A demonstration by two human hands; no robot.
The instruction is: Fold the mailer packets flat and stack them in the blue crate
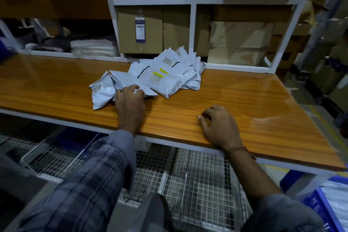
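Observation:
A heap of several white mailer packets (165,73) with barcode labels lies on the wooden worktop (244,103), toward the back. My left hand (130,103) reaches to the heap's near left end, its fingers curled over the edge of a white packet (128,81) there. Another packet (101,92) lies just left of that hand. My right hand (218,124) rests on the bare wood near the front edge, fingers loosely curled and holding nothing. The blue crate (320,199) shows at the bottom right below the worktop, with white packets inside it.
Cardboard boxes (141,28) fill the white-framed shelves behind the worktop. Folded plastic and dark items (90,47) sit in the left shelf bay. A wire-mesh rack (188,175) lies under the worktop. More boxes stand to the right.

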